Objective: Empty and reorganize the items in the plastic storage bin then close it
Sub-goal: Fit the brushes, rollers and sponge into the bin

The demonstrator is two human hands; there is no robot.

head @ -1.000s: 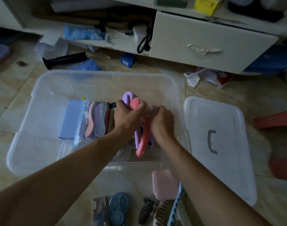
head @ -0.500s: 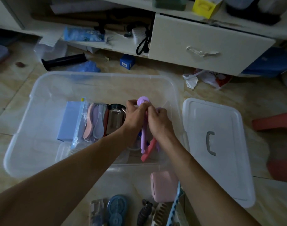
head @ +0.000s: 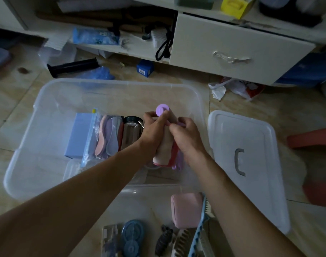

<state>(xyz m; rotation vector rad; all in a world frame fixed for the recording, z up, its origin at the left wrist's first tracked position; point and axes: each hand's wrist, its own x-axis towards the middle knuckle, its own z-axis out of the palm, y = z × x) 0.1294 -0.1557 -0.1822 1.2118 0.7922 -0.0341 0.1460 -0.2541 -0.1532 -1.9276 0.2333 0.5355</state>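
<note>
Repacking step: both hands, left hand point(head: 152, 129) and right hand point(head: 186, 138), are clamping their grip on the pastel utensil bundle point(head: 165, 145) over the bin point(head: 25, 164), at 3 o'clock inside. Next calls for lowering it beside the jar point(head: 131, 132); lid point(head: 251, 164) off, at bin's 3 o'clock.

Forearms point(head: 95, 191) bare; sleeves, if any, out of view.

Lid point(head: 251, 164) right of bin point(head: 25, 164); box point(head: 75, 136), jar point(head: 129, 134) inside.

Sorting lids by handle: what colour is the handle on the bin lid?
Grey, on the white translucent lid; handle shows in the head view.
</note>
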